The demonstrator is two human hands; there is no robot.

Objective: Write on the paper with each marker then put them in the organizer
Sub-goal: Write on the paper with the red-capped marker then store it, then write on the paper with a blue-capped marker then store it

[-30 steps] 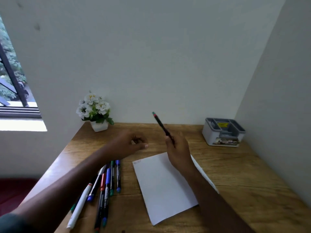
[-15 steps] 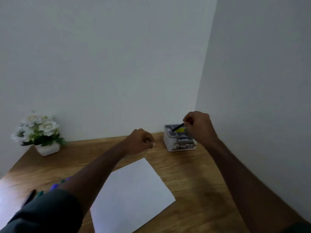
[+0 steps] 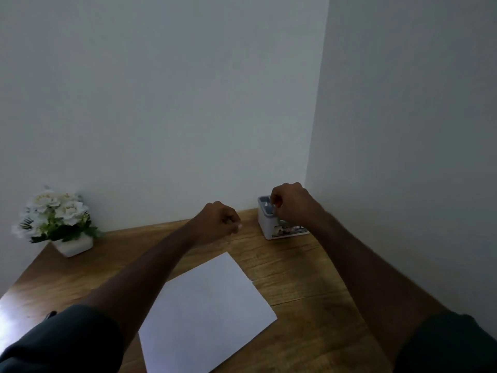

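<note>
The white and grey organizer (image 3: 266,224) stands in the back right corner of the wooden desk (image 3: 309,278). My right hand (image 3: 291,203) is curled over its top, and a small red bit of the marker (image 3: 279,203) shows between the fingertips; the marker's body is hidden. My left hand (image 3: 217,219) hovers as a loose fist over the desk, left of the organizer, with nothing visible in it. The white paper (image 3: 209,305) lies tilted in the middle of the desk, below both hands. Only one dark tip of another marker (image 3: 51,314) shows at the left by my sleeve.
A white pot of white flowers (image 3: 60,224) sits at the back left of the desk. Grey walls close the desk in at the back and on the right, right beside the organizer.
My right hand carried the black marker from above the paper to the organizer and lowered it in. The view swung right, leaving the marker row almost out of sight. My left hand closed into a fist.
</note>
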